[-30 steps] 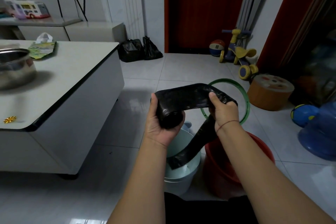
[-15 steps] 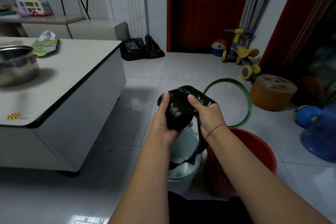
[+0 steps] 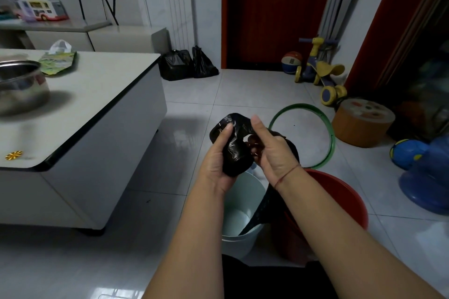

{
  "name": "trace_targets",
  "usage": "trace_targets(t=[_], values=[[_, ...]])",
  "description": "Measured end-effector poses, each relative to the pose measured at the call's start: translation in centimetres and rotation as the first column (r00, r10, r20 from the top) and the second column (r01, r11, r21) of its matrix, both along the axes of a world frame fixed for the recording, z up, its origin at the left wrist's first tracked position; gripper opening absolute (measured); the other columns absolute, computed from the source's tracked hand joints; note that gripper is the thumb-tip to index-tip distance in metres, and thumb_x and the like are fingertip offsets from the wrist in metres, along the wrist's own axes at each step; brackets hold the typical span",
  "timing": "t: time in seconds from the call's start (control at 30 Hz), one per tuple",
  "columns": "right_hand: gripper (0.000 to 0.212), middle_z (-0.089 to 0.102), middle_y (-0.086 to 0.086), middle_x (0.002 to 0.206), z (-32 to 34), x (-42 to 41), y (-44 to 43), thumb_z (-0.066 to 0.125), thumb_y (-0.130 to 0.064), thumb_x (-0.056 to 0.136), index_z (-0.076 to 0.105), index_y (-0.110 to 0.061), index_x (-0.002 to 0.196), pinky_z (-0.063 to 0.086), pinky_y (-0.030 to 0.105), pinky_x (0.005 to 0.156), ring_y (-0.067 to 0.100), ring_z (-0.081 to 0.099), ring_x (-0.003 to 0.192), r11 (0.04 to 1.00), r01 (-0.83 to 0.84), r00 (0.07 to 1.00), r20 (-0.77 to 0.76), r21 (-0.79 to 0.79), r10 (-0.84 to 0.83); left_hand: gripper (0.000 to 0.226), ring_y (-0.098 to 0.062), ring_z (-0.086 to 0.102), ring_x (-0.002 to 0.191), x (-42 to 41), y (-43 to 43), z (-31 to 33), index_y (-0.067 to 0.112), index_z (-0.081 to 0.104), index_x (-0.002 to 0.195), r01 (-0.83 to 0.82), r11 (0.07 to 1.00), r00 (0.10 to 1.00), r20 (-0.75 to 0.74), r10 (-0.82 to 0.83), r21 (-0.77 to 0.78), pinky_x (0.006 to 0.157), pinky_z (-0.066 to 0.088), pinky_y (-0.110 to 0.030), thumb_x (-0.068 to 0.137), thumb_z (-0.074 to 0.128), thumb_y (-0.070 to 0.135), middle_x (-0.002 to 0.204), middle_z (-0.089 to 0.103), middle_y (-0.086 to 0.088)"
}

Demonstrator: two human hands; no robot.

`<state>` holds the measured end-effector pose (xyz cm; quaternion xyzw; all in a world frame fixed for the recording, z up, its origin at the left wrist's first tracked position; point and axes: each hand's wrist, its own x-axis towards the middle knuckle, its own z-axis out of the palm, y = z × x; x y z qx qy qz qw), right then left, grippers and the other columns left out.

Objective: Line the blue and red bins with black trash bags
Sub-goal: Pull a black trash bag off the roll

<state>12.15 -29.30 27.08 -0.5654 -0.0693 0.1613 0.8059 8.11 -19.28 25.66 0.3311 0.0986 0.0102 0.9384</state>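
Note:
A roll of black trash bags point(image 3: 237, 150) sits in my left hand point(image 3: 218, 160), whose fingers and thumb curl round it. My right hand point(image 3: 269, 150) pinches the loose bag at the roll's top, thumb up. A strip of black bag point(image 3: 263, 204) hangs from under my right wrist down into the pale blue bin point(image 3: 252, 184). Both hands hover above that bin. The red bin point(image 3: 340, 196) stands on the floor right beside it, partly hidden by my right forearm.
A white low table point(image 3: 92, 109) with a steel pot point(image 3: 21, 85) stands to the left. A green hoop point(image 3: 328, 128), an orange stool point(image 3: 362, 121), a blue ball point(image 3: 405, 153) and a ride-on toy point(image 3: 320, 73) lie to the right. Two filled black bags point(image 3: 187, 64) sit by the wall.
My right hand has moved in from the right to the roll, gathering the stretched bag against it. The hanging strip has shifted toward the blue bin.

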Motion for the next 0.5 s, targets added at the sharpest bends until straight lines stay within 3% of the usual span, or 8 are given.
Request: trace_targets(t=[0.07, 0.13, 0.2, 0.27, 0.33, 0.37, 0.5], values=[[0.085, 0.065, 0.017, 0.089, 0.01, -0.12, 0.14, 0.083, -0.057, 0.044, 0.067, 0.006, 0.100, 0.049, 0.038, 0.081, 0.027, 0.057, 0.079, 0.999, 0.038, 0.999, 0.006, 0.004, -0.038, 0.050, -0.022, 0.071, 0.078, -0.09, 0.02, 0.09, 0.009, 0.065, 0.112, -0.013, 0.996, 1.000, -0.004, 0.014, 0.084, 0.063, 0.056, -0.029, 0.070, 0.073, 0.034, 0.094, 0.073, -0.012], [0.072, 0.071, 0.021, 0.102, 0.00, -0.24, 0.12, 0.085, -0.049, 0.047, 0.071, 0.001, 0.097, 0.049, 0.046, 0.096, 0.031, 0.066, 0.097, 0.998, 0.056, 0.998, 0.013, 0.018, -0.056, 0.056, -0.023, 0.071, 0.083, -0.08, -0.14, 0.26, 0.008, 0.063, 0.118, -0.035, 0.986, 0.999, -0.030, 0.040, 0.164, 0.063, 0.056, -0.029, 0.069, 0.075, 0.034, 0.103, 0.072, -0.014], [0.050, 0.074, 0.016, 0.094, -0.22, -0.02, 0.00, 0.085, -0.040, 0.052, 0.075, -0.005, 0.086, 0.052, 0.043, 0.093, 0.029, 0.070, 0.095, 0.998, 0.060, 0.998, 0.036, 0.020, -0.061, 0.058, -0.023, 0.070, 0.087, -0.08, -0.39, 0.39, 0.008, 0.062, 0.120, -0.042, 0.975, 0.997, -0.056, 0.056, 0.220, 0.062, 0.056, -0.028, 0.070, 0.075, 0.034, 0.110, 0.070, -0.016], [0.024, 0.073, 0.003, 0.069, -0.53, 0.38, 0.01, 0.082, -0.032, 0.065, 0.072, -0.010, 0.063, 0.057, 0.029, 0.075, 0.017, 0.071, 0.072, 0.996, 0.086, 0.995, 0.058, -0.027, -0.085, 0.049, -0.022, 0.070, 0.082, -0.04, -0.50, 0.37, 0.008, 0.068, 0.112, -0.027, 0.968, 0.997, -0.065, 0.044, 0.249, 0.061, 0.056, -0.027, 0.073, 0.073, 0.037, 0.104, 0.071, -0.015], [0.039, 0.058, -0.008, 0.046, -0.63, 0.50, 0.09, 0.075, -0.031, 0.077, 0.058, -0.015, 0.046, 0.050, 0.017, 0.055, 0.004, 0.058, 0.047, 0.989, 0.127, 0.990, 0.074, -0.070, -0.121, 0.030, -0.018, 0.070, 0.070, -0.09, -0.51, 0.45, 0.012, 0.076, 0.089, 0.030, 0.976, 0.998, -0.055, -0.018, 0.217, 0.058, 0.055, -0.023, 0.079, 0.068, 0.038, 0.084, 0.073, -0.009], [0.044, 0.051, -0.009, 0.041, -0.70, 0.53, 0.22, 0.071, -0.033, 0.081, 0.053, -0.018, 0.043, 0.048, 0.015, 0.052, 0.003, 0.052, 0.042, 0.988, 0.139, 0.989, 0.061, -0.071, -0.135, 0.029, -0.017, 0.071, 0.067, -0.11, -0.52, 0.52, 0.013, 0.078, 0.079, 0.055, 0.981, 0.998, -0.045, -0.047, 0.187, 0.058, 0.055, -0.023, 0.083, 0.064, 0.038, 0.078, 0.073, -0.007], [0.052, 0.041, -0.005, 0.043, -0.85, 0.54, 0.52, 0.063, -0.039, 0.086, 0.053, -0.018, 0.039, 0.053, 0.024, 0.070, 0.012, 0.049, 0.055, 0.989, 0.149, 0.989, -0.017, -0.015, -0.149, 0.036, -0.018, 0.073, 0.070, -0.12, -0.66, 0.83, 0.009, 0.079, 0.073, 0.106, 0.989, 0.994, -0.036, -0.103, 0.100, 0.058, 0.056, -0.023, 0.089, 0.058, 0.033, 0.080, 0.075, -0.011]])
